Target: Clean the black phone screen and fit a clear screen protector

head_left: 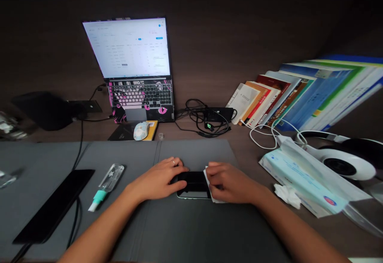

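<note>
A smartphone (195,184) with a dark, glossy screen lies face up on the grey desk mat (179,231). My left hand (161,178), a ring on one finger, grips the phone's left end, with thumb and fingers at its edges. Folded white tissue (217,200) is pinched under the curled fingers of my right hand (231,182), against the phone's right end. Left of my left forearm lies a clear spray bottle (110,178) with a mint-green collar. The right hand hides most of the tissue and the phone's right edge.
A laptop (140,99) stands open at the back, with a mouse (141,130) before it. Cables (197,119) and leaning books (323,91) are behind. At right lie a tissue pack (302,181), crumpled tissue (287,195) and headphones (344,163). A black tablet-like slab (54,207) lies left.
</note>
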`<state>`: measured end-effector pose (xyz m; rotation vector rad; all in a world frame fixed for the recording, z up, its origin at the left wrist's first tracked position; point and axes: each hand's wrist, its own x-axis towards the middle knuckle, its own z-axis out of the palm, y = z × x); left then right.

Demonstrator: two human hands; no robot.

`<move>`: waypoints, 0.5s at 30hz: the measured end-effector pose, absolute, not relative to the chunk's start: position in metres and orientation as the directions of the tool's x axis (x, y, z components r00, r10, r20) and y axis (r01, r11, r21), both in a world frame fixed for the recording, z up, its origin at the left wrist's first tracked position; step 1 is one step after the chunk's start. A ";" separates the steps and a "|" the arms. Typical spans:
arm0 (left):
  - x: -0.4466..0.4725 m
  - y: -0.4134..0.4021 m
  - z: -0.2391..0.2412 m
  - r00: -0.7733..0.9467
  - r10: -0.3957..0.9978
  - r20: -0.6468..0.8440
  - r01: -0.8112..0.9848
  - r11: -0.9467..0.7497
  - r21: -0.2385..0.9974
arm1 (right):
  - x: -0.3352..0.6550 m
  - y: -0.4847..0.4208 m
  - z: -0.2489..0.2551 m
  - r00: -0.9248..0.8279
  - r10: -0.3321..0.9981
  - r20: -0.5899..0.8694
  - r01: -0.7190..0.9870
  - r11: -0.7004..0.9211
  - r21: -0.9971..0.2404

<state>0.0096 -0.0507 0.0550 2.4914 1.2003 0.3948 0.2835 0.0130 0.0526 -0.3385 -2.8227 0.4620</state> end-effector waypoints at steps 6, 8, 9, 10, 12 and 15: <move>0.008 -0.050 0.053 0.603 0.794 0.082 0.701 -0.576 0.421 | 0.285 0.015 0.053 -0.917 0.301 0.260 0.195 0.910 -0.367; 0.008 -0.051 0.053 0.598 0.799 0.064 0.708 -0.564 0.424 | 0.285 0.014 0.053 -0.928 0.284 0.242 0.169 0.898 -0.407; 0.008 -0.051 0.054 0.598 0.799 0.060 0.709 -0.562 0.426 | 0.285 0.015 0.053 -0.930 0.282 0.236 0.160 0.889 -0.429; 0.009 -0.051 0.055 0.599 0.799 0.062 0.707 -0.563 0.428 | 0.286 0.016 0.053 -0.928 0.288 0.235 0.159 0.879 -0.450; 0.009 -0.051 0.055 0.599 0.797 0.071 0.703 -0.566 0.430 | 0.287 0.019 0.053 -0.915 0.319 0.246 0.171 0.861 -0.478; 0.009 -0.052 0.055 0.600 0.797 0.071 0.702 -0.567 0.430 | 0.290 0.025 0.052 -0.900 0.349 0.261 0.185 0.848 -0.496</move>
